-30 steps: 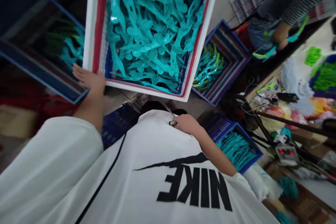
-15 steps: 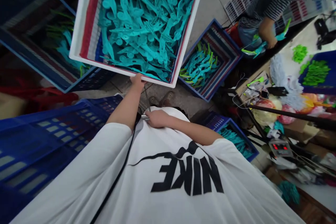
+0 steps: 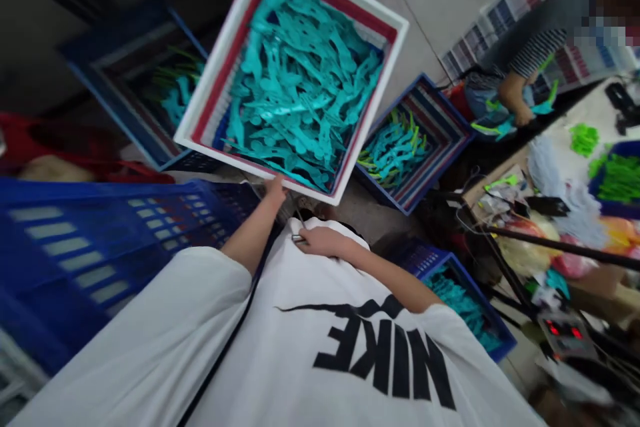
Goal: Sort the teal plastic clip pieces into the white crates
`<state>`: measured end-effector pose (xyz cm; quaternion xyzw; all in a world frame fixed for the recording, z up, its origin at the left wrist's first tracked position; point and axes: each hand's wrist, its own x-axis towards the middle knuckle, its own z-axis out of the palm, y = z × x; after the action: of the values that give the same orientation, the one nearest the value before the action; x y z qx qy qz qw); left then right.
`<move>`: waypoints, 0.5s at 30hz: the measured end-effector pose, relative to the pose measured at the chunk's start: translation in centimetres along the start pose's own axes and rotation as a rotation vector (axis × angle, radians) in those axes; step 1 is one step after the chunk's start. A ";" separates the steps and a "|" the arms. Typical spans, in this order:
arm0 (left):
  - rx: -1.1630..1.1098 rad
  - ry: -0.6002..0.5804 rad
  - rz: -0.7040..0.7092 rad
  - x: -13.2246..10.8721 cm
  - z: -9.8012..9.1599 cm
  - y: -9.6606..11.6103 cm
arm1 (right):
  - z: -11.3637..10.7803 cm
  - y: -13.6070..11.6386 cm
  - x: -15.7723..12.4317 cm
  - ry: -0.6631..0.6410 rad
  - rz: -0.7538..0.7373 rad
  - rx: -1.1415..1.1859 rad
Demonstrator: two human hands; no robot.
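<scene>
My left hand [image 3: 275,189] grips the near rim of a white crate [image 3: 225,159], with part of the fingers hidden by the rim. The crate has a red, white and blue striped lining and is heaped with turquoise plastic pieces [image 3: 305,80]. Close to my waist, my right hand [image 3: 320,241] is closed around a short metal handle [image 3: 299,239]. A thin rod seems to run from that handle up toward the crate; its far end is hidden.
Blue crates with turquoise and green pieces stand left [image 3: 165,163], right [image 3: 407,203] and lower right [image 3: 503,350]. A large blue basket [image 3: 65,247] is close on my left. At right, a co-worker's hand [image 3: 523,110] holds pieces beside a cluttered worktable [image 3: 593,107].
The camera view has shifted, so the white crate shows lower, further right and more fully. Both my hands keep their holds. The co-worker's arm has moved slightly.
</scene>
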<state>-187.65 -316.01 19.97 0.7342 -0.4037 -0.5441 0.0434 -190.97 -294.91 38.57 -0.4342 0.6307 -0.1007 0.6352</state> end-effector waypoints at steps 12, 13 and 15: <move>-0.179 0.116 -0.042 -2.3 -4.0 -4.4 | 0.4 2.1 -1.5 -0.075 -0.023 0.000; -0.186 0.125 -0.040 -2.3 -4.0 -4.3 | 0.6 2.9 -1.6 -0.083 -0.042 0.000; -0.186 0.141 -0.033 -2.6 -4.2 -4.1 | 1.2 4.4 -1.5 -0.102 -0.084 0.012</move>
<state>-182.15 -313.19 21.59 0.7698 -0.3354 -0.5270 0.1308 -192.06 -290.68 36.45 -0.4609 0.5783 -0.1088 0.6643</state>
